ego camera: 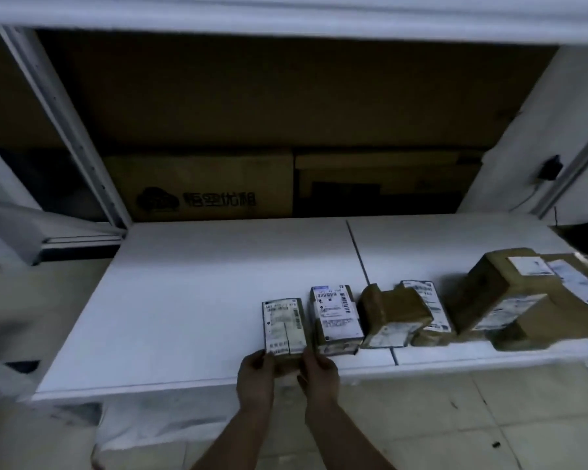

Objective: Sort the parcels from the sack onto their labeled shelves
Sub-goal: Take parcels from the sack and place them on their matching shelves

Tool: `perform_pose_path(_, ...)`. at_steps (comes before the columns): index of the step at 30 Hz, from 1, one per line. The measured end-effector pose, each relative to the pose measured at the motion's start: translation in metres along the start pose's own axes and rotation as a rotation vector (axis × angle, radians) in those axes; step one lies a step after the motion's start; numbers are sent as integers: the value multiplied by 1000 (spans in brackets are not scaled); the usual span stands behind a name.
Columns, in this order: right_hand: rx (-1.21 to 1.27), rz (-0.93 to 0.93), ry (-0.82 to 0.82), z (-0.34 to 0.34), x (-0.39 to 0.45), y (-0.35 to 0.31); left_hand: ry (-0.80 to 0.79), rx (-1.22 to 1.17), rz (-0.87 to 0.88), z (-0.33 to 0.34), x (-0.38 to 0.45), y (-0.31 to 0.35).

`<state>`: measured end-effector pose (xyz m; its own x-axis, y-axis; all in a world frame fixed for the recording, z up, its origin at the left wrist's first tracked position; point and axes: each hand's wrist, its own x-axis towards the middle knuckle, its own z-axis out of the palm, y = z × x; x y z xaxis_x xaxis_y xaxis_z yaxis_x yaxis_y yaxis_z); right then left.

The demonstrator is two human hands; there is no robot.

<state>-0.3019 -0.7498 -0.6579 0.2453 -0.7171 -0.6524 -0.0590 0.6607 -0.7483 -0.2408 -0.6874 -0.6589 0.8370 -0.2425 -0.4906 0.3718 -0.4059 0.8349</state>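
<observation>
low in the middle of the frame, the left hand (256,368) and right hand (319,366) are clamping the near end of a small parcel (283,325), its long axis pointing up-frame into the shelf (184,300).

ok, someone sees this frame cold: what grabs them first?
Both hands, left hand and right hand, gripping a small labelled parcel at the front edge of the white shelf. Next, the row of brown parcels running right from it. Behind, a large printed carton sits in shadow.
</observation>
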Motion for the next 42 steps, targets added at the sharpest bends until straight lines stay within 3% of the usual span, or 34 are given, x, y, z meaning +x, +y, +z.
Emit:
perform_pose_path(8,245,52,49,13,10,9,-2,-37,81,16,19,6)
perform_pose_path(17,168,91,-11,10,6,16,-92,57,133,13,32,8)
perform_pose_path(22,153,36,78,5,11,13,-168,68,187,8,39,10)
perform_pose_path(28,234,-52,188,-6,22,7,-131,139,211,9,45,8)
perform_pose_path(38,321,30,159,-13,37,-10,-193,344,302,36,58,13)
perform_pose_path(42,279,17,128,-13,42,-7,-239,310,330,29,61,6)
